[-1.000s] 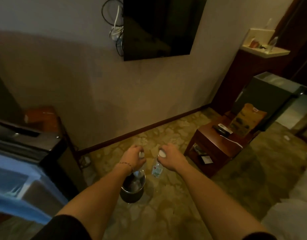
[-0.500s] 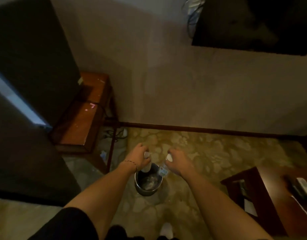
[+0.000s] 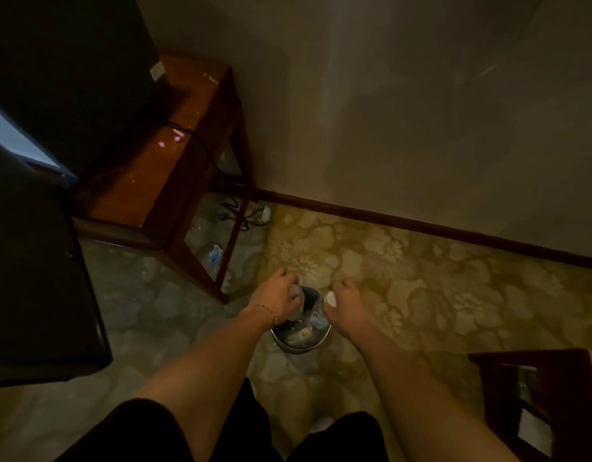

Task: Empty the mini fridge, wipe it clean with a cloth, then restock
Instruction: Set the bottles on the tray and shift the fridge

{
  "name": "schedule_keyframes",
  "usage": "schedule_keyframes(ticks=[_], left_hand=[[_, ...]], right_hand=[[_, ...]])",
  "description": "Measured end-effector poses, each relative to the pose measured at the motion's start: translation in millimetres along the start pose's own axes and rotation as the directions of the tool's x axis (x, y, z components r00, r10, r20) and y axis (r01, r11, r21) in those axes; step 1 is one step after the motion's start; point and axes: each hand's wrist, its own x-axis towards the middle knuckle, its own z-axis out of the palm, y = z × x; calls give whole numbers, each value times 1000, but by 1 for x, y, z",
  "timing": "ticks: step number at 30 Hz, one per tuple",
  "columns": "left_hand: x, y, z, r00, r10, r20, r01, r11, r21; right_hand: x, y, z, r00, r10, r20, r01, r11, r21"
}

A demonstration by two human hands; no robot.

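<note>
Gripping one water bottle per hand, left hand and right hand, over my floor bucket; letting go carelessly could tip it.

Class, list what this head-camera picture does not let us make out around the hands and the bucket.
- Left bottle: body hidden by the left hand.
- Right bottle: label too small and blurred; right hand covers its neck.
- Bucket: contents dim, blurred.
- Fridge: interior out of view, cut off by the left edge.
</note>
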Motion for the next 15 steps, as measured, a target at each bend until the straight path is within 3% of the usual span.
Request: schedule_keyframes(ticks=[15], left_hand=[[123,-120,206,998,-32,47,34,999,-32]], right_hand=[[144,88,206,998,25,51,-26,1000,9]])
